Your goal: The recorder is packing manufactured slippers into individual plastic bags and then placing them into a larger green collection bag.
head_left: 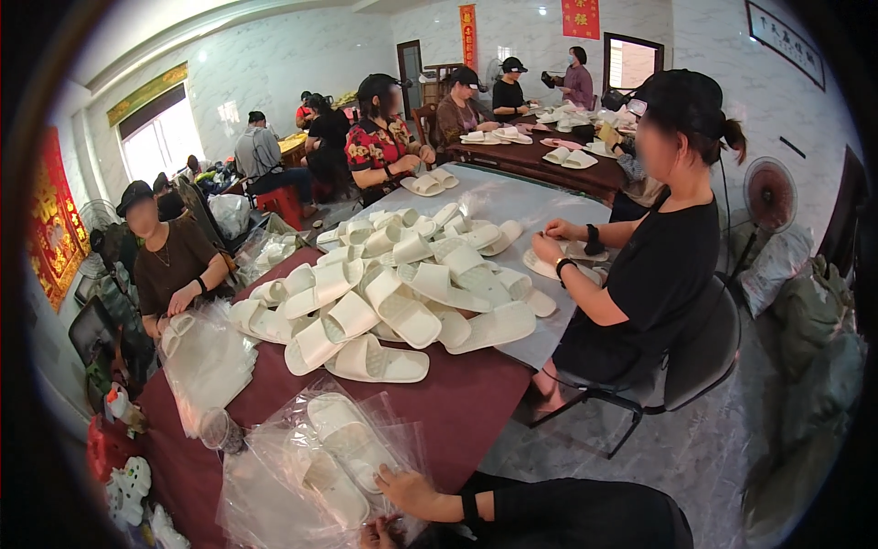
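Note:
At the table's near edge, a pair of white slippers point(343, 441) lies side by side in a clear plastic bag point(283, 430), with more clear bags under and around it. My right hand point(413, 492) comes in from the right, its fingers closed over the heel end of the farther slipper. Low in the picture, my left hand point(377, 532) shows only in part, its curled fingers at the bag's lower edge beside the slippers. Beyond the bags rises a large heap of loose white slippers point(393, 284).
A clear plastic cup point(220, 430) stands left of the bags on the dark red tabletop point(457, 403). One co-worker point(658, 238) sits at the right handling a slipper; another point(178, 261) is at the left near stacked bags point(206, 361). Other people work at farther tables.

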The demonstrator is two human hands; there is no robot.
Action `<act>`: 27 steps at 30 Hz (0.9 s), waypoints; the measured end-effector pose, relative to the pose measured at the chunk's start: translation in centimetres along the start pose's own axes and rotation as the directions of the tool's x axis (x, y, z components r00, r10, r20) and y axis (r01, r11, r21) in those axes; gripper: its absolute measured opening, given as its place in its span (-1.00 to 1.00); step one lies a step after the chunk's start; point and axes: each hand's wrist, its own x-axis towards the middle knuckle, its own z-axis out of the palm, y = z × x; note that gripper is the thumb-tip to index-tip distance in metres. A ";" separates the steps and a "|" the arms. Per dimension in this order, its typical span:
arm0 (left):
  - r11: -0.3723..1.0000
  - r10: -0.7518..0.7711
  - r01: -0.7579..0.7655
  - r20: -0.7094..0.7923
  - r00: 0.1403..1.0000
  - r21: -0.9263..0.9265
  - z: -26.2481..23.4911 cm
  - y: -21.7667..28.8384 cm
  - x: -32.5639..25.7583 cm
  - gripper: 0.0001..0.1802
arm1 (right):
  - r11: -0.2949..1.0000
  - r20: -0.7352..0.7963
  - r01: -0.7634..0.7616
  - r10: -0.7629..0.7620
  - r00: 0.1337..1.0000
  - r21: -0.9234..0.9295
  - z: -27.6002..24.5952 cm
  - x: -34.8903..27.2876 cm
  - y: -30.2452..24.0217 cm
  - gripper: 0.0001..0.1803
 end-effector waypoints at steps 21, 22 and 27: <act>0.990 0.035 -0.042 -0.060 0.998 -0.134 1.6 2.7 -0.9 -0.76 | 0.958 0.109 0.155 -0.185 0.977 0.240 0.9 0.0 -0.5 -0.86; 0.991 0.035 -0.042 -0.059 0.998 -0.124 1.3 2.3 -0.8 -0.76 | 0.960 0.123 0.140 -0.174 0.977 0.244 0.8 -0.1 -0.5 -0.85; 0.983 0.017 -0.023 -0.032 0.999 -0.182 1.6 1.5 -0.3 -0.77 | 0.967 0.092 0.007 -0.032 0.995 0.256 1.0 -0.8 -0.8 -0.82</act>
